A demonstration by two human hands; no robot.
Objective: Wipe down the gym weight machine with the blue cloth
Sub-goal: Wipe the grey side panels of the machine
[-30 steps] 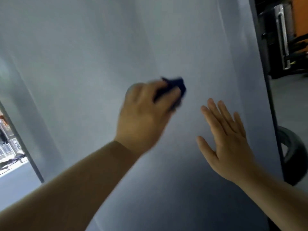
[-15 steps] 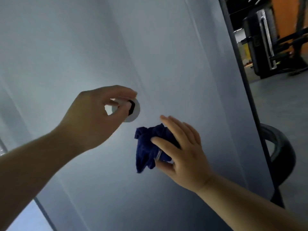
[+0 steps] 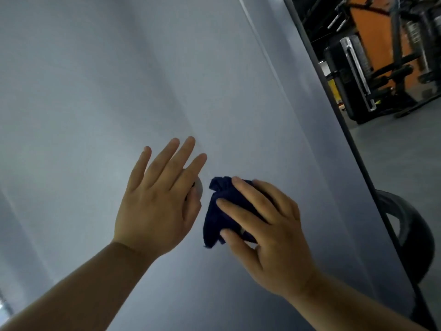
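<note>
On machine panel [image 3: 119, 91]: blue cloth [image 3: 222, 204], passed to right hand [image 3: 269, 232], gripped; left hand [image 3: 155, 206], pinch released, spread flat over knob [image 3: 199, 188]. Wiping likely resumes.

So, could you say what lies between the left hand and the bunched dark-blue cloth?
Head view: only bare pale-grey panel, and a round grey disc peeking from beneath the left hand.

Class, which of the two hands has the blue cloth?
The right hand, gripping the bunched blue cloth; the left hand is spread flat with straight fingers and no cloth.

Gym: weight machines [image 3: 353, 75] behind.
</note>
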